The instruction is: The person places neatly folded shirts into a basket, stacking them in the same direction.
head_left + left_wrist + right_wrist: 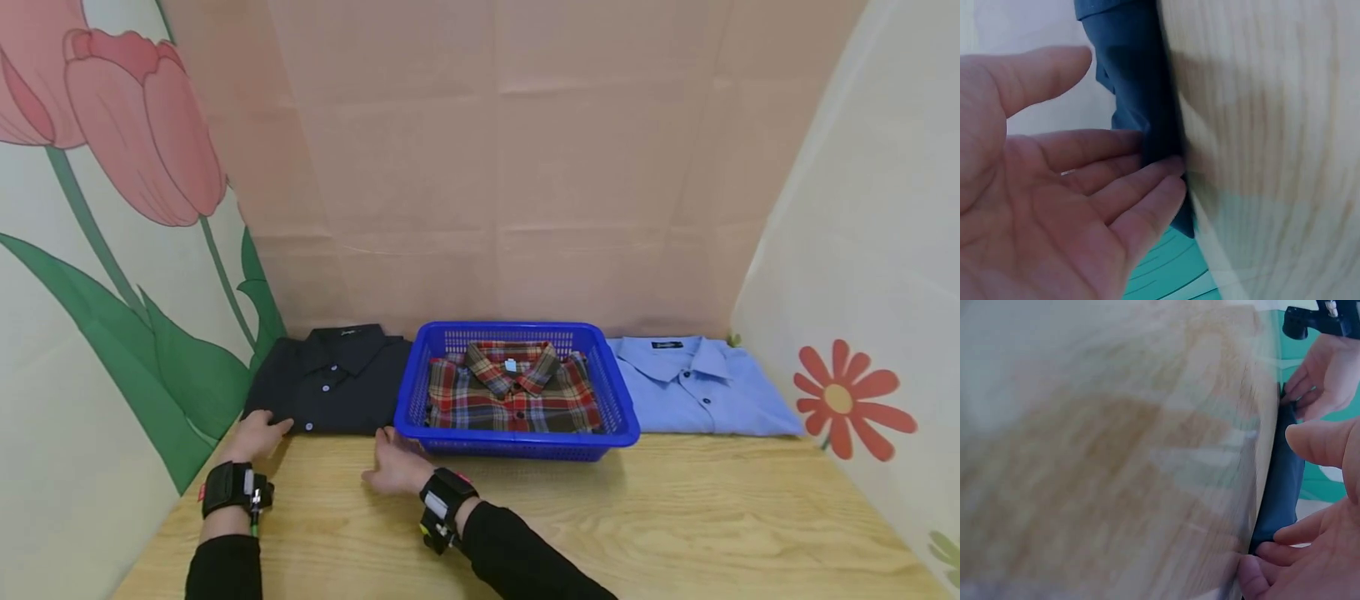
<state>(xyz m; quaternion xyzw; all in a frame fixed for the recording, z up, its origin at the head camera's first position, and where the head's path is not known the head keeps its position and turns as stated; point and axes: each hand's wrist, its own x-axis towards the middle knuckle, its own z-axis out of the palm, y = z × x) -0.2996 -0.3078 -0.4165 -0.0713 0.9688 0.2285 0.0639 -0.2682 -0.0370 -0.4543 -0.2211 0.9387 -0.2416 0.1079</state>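
Observation:
A folded black button-up shirt [337,387] lies at the left against the back wall. At its front left corner is my left hand [255,437]. In the left wrist view, the fingertips touch the dark shirt's edge [1138,81], and the thumb stands apart from the cloth. My right hand [397,465] is by the shirt's front right corner, close to the basket. Seen from the right wrist, its fingertips [1288,534] meet the edge of the shirt [1282,481] while the thumb stays off it; some fingertips are hidden.
Right of the black shirt stands a blue plastic basket [517,437] with a folded red plaid shirt [517,396] inside. Beyond it lies a folded light blue shirt [701,392]. The wooden table [712,517] is bounded by a pinkish back wall [495,167] and flower-printed side panels.

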